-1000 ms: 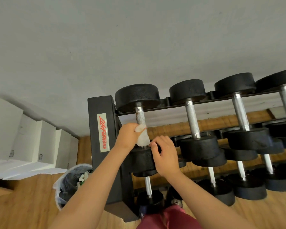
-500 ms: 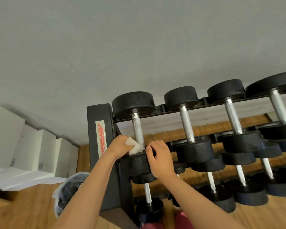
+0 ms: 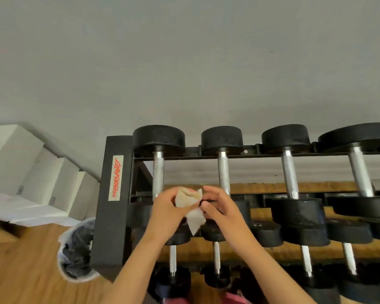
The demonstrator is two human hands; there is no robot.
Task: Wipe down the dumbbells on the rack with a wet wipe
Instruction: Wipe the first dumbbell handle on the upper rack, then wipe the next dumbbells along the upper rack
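Head view: left hand (image 3: 165, 212) grips wet wipe (image 3: 189, 199), right hand (image 3: 219, 207) pinches its edge, in front of rack (image 3: 114, 194). Wipe looks soiled, so some wiping is likely done; most dumbbells (image 3: 290, 172) probably remain.

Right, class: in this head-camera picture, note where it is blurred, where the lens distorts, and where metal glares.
Head view: the white boxes at the left edge are soft and smeared; the dumbbell handles fan outward, wide-lens distortion; their chrome carries bright glare; the wipe, left hand and right hand look slightly motion-blurred; the wall is evenly lit.
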